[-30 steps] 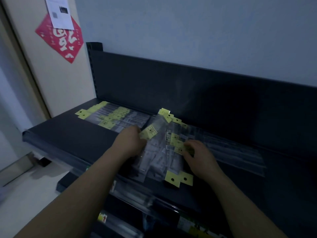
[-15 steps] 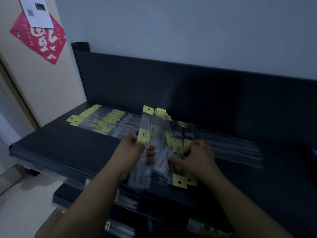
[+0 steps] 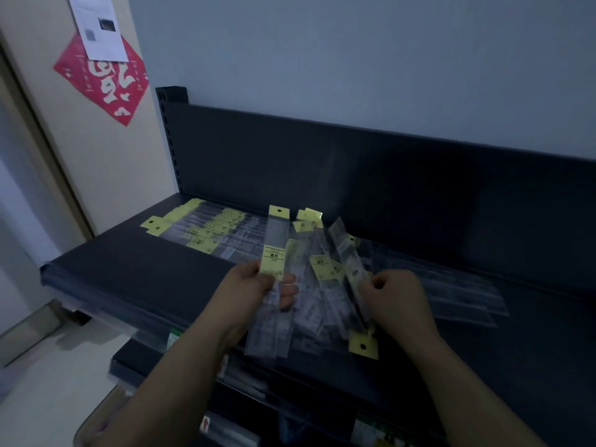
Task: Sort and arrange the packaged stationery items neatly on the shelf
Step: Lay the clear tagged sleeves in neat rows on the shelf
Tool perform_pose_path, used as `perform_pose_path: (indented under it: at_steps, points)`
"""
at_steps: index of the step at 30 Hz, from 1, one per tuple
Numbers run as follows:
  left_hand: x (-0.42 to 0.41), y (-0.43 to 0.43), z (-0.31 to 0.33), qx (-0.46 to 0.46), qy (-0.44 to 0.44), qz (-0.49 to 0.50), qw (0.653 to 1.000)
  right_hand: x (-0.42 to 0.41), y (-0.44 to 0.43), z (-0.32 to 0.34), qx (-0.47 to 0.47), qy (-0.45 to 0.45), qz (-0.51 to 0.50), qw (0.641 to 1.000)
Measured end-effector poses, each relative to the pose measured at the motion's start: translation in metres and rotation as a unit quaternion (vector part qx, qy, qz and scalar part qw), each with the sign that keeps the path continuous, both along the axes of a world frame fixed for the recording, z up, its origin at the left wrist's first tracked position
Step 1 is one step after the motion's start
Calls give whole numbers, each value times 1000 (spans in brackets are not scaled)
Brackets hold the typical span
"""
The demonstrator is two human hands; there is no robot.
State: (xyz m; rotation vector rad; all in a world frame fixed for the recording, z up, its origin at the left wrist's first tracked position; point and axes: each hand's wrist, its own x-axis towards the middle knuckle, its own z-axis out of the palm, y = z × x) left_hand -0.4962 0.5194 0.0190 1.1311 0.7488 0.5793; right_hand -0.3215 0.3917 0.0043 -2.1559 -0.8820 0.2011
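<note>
Left hand (image 3: 254, 287) is pinching one clear ruler packet (image 3: 278, 240) by its yellow label, right hand (image 3: 398, 304) clamped on a fanned bunch of packets (image 3: 322, 295) over the dark shelf (image 3: 129, 269). A tidy row of packets (image 3: 206, 229) lies back left.

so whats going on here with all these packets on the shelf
A person is sorting clear, yellow-tagged stationery at a dark shelf. The left hand holds one packet up, and the right hand grips a fanned bunch beside it. A row of packets lies flat at the shelf's back left, and a loose pile lies to the right.
</note>
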Motion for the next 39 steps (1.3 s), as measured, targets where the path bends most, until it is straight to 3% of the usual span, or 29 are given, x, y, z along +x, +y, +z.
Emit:
perform_pose_path:
  at_steps: [4, 7, 13, 16, 19, 21, 24, 26, 28, 31, 33, 36, 39]
  points:
    - [-7, 5, 8, -31, 1, 8, 999, 18, -13, 18, 62, -13, -17, 998]
    - [-11, 7, 15, -78, 3, -4, 997, 21, -21, 35, 67, -33, 35, 997]
    - [-15, 4, 23, -148, -15, -177, 973, 24, -8, 34, 156, -170, 161, 960]
    - [-13, -7, 21, -135, -5, -233, 963, 19, 8, 29, 168, -203, 220, 939]
    - [-7, -21, 19, -87, 6, -186, 979, 10, 23, 19, 178, -202, 238, 933]
    - [-5, -25, 15, -47, 4, -135, 990, 5, 27, 14, 167, -162, 200, 952]
    - [-9, -23, 12, -23, -6, -38, 999, 3, 22, 13, 35, -70, 101, 992]
    - [-12, -19, 9, -57, -43, -10, 997, -2, 21, 12, -80, -65, 91, 991]
    - [-12, -17, 4, -89, -67, 5, 994, -9, 22, 10, -120, -65, 107, 985]
    - [-9, -20, -1, -96, -58, 14, 994, -13, 22, 12, -105, -5, 123, 987]
    - [-8, -21, -1, -98, -55, 14, 994, -10, 21, 12, -81, 81, 114, 987]
    - [-7, -20, -1, -106, -52, 22, 993, -1, 12, 10, -65, 219, 102, 968]
    - [-6, -20, -1, -109, -55, 28, 992, 11, 0, 18, -6, 282, 107, 953]
